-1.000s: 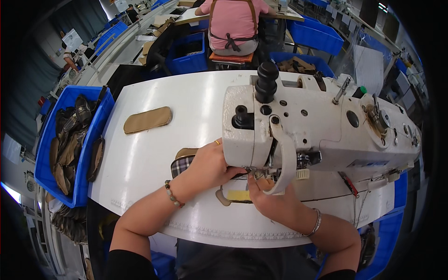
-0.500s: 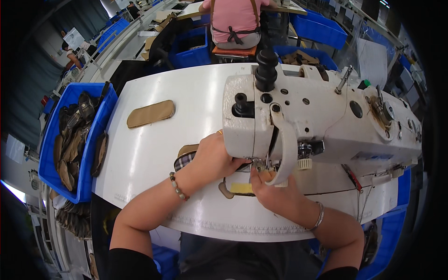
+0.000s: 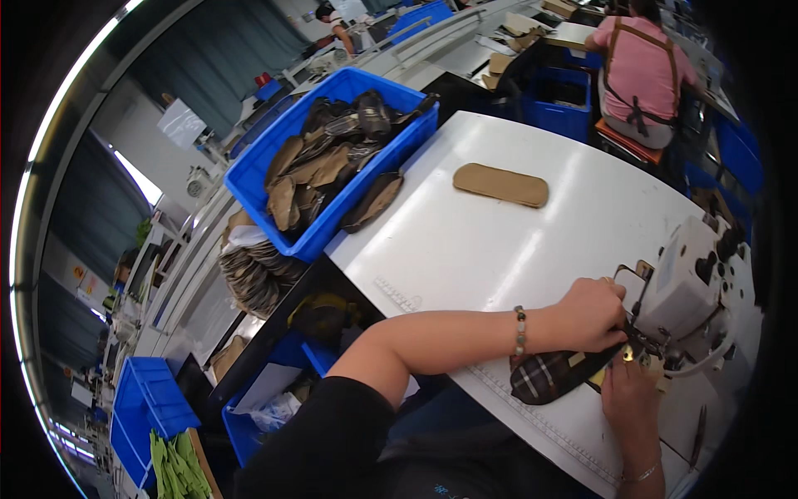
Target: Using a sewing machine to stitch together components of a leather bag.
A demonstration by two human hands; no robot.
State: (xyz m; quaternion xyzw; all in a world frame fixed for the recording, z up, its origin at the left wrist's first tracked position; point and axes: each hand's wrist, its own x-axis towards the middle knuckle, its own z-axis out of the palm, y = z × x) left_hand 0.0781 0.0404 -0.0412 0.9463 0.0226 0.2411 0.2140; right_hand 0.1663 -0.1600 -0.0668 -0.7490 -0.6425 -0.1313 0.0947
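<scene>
While the smooth white table (image 3: 499, 241) stood in a factory hall, my left hand (image 3: 592, 314) and right hand (image 3: 629, 391) pressed the plaid fabric piece (image 3: 555, 373) flat beside the sewing machine (image 3: 694, 291); a blue bin (image 3: 332, 158) sat far left.

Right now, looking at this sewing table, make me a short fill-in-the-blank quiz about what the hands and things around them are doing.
1. Both hands, the left hand and the right hand, hold a ____ patterned fabric piece at the sewing machine.
2. The bin full of brown pieces at the table's left edge is ____ in colour.
3. A bead bracelet sits on the ____ wrist.
4. A flat tan insole lies alone on the white ____.

Missing words: plaid; blue; left; table
</scene>
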